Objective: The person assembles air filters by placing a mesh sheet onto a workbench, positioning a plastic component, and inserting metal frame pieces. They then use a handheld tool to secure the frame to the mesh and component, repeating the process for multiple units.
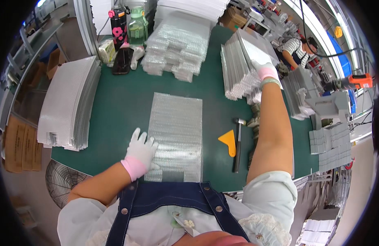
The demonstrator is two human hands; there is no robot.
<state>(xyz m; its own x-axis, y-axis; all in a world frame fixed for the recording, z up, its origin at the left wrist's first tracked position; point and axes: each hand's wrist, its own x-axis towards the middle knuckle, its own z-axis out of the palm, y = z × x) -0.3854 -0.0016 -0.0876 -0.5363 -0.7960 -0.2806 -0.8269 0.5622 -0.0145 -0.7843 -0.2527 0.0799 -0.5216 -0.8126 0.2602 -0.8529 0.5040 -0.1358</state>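
Note:
A silvery perforated sheet (176,131), with a notch at its near edge, lies flat in front of me on the green tabletop (120,110). My left hand (141,152), in a white glove with a pink cuff, is open at the sheet's left edge, fingers spread and touching it. My right arm stretches to a stack of similar sheets (234,67) at the far right. There my gloved right hand (265,70) is closed at the edge of the top sheet (255,51); its fingers are partly hidden.
Right of the flat sheet lie a yellow scraper (228,142) and a hammer (238,145). More sheets are stacked at left (68,102) and far centre (177,41). A phone (122,61) and bottles (137,26) stand back left. An orange-black power tool (353,82) is at right, near another person (296,51).

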